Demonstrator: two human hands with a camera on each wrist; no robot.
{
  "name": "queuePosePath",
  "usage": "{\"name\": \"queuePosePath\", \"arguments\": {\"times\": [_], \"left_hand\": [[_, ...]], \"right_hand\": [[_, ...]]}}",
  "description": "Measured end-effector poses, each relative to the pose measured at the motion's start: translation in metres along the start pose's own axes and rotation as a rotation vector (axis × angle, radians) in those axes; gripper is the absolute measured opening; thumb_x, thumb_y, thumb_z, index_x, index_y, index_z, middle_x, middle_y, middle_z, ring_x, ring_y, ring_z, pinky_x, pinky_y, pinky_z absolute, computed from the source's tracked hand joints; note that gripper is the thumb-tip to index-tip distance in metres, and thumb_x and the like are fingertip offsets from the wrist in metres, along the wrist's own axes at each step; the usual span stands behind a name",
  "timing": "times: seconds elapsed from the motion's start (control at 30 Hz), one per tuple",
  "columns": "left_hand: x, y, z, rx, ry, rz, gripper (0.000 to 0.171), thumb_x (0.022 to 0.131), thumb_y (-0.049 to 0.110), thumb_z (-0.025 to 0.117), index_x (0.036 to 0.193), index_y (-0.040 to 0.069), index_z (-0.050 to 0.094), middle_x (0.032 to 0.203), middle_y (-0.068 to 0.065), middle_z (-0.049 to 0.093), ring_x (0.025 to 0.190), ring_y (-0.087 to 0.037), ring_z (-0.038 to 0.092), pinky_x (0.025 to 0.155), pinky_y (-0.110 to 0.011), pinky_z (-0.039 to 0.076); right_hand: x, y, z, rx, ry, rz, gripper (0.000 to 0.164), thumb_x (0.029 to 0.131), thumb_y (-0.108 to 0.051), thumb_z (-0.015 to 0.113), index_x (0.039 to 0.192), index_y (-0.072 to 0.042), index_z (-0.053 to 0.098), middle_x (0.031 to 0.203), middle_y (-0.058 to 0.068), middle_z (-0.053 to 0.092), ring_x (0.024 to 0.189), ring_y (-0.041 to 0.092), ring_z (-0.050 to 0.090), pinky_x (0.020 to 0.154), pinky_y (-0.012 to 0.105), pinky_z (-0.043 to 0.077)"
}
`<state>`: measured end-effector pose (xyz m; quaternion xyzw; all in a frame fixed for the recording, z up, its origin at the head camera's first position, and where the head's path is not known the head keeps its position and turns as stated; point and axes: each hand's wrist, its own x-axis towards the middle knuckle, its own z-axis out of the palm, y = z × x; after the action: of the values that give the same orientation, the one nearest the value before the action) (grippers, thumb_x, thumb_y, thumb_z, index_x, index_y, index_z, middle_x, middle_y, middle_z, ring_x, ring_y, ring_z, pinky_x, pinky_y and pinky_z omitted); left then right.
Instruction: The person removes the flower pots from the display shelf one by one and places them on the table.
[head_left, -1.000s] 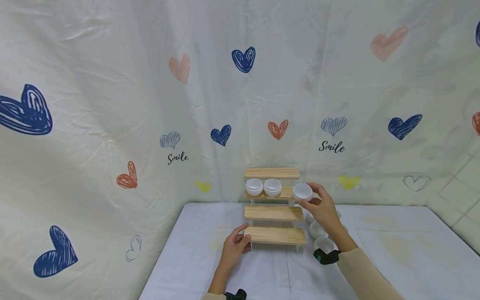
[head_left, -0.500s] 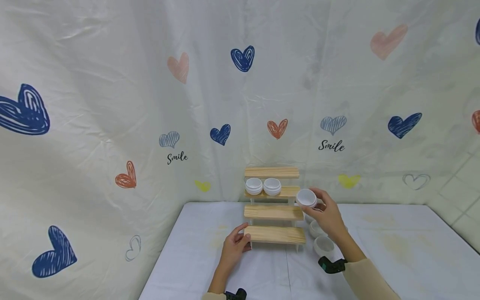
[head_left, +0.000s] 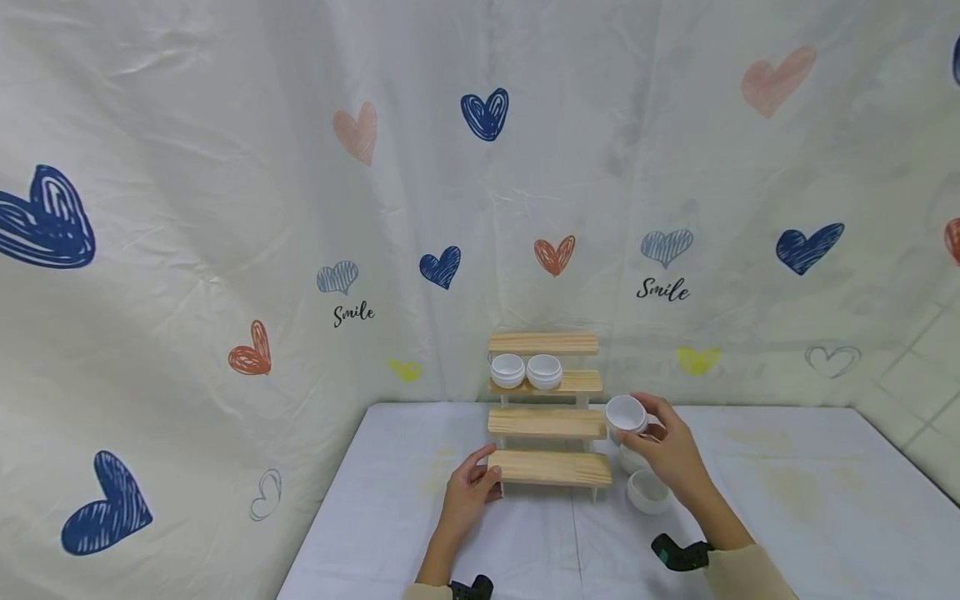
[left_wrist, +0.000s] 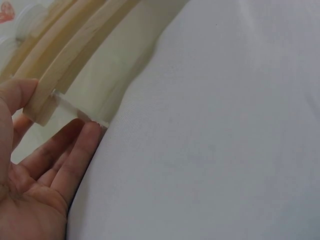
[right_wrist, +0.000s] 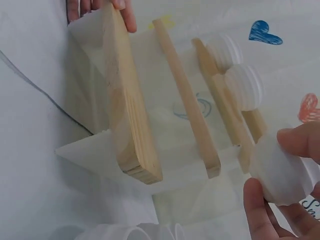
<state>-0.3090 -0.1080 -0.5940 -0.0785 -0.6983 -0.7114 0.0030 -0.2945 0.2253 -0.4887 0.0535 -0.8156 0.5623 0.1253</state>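
My right hand (head_left: 666, 450) holds a small white bowl (head_left: 626, 413) by its side, out to the right of a tiered wooden shelf stand (head_left: 550, 467). In the right wrist view the held bowl (right_wrist: 280, 167) sits between thumb and fingers. My left hand (head_left: 465, 497) grips the left end of the lowest plank. The left wrist view has the thumb of that hand (left_wrist: 35, 195) against the plank end (left_wrist: 42, 107), with other fingers by the clear support under it. Two white bowls, a left one (head_left: 507, 372) and a right one (head_left: 544, 372), stand on the second-highest plank.
More white bowls (head_left: 648, 492) are on the table to the right of the stand, partly hidden by my right hand. White cloth covers the table (head_left: 810, 500). Behind the stand hangs a pale curtain (head_left: 450, 192) printed with hearts.
My right hand has drawn the bowl away from the second-highest plank's right end, downward and to the right, over the other bowls. My left hand stays at the lowest plank.
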Motion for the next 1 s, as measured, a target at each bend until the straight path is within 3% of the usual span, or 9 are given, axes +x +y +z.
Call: {"name": "queuePosePath", "arguments": {"times": [0.63,0.87,1.0], "left_hand": [[0.001,-0.001,0.000,0.013,-0.015,0.014,0.051,0.099,0.025,0.069,0.146,0.011,0.056,0.112,-0.017,0.074,0.102,-0.035,0.073,0.081,-0.040,0.065],[0.002,-0.001,-0.001,0.016,-0.013,0.014,0.050,0.099,0.024,0.069,0.146,0.012,0.056,0.110,-0.016,0.074,0.101,-0.032,0.073,0.080,-0.037,0.065],[0.001,-0.001,-0.001,0.018,-0.018,0.016,0.049,0.099,0.025,0.069,0.145,0.012,0.057,0.109,-0.016,0.073,0.099,-0.030,0.074,0.080,-0.037,0.065]], "right_hand": [[-0.028,0.021,-0.026,-0.078,0.005,0.051,0.071,0.091,-0.026,0.079,0.151,-0.011,0.043,0.141,0.013,0.052,0.095,-0.007,0.062,0.075,0.020,0.057],[-0.038,0.028,-0.036,-0.053,0.008,0.041,0.072,0.089,-0.021,0.082,0.149,-0.006,0.044,0.126,-0.013,0.054,0.093,-0.005,0.064,0.076,0.018,0.058],[-0.041,0.035,-0.040,-0.069,0.010,0.045,0.071,0.089,-0.022,0.081,0.148,-0.007,0.045,0.124,-0.013,0.054,0.093,-0.004,0.064,0.076,0.017,0.058]]}}
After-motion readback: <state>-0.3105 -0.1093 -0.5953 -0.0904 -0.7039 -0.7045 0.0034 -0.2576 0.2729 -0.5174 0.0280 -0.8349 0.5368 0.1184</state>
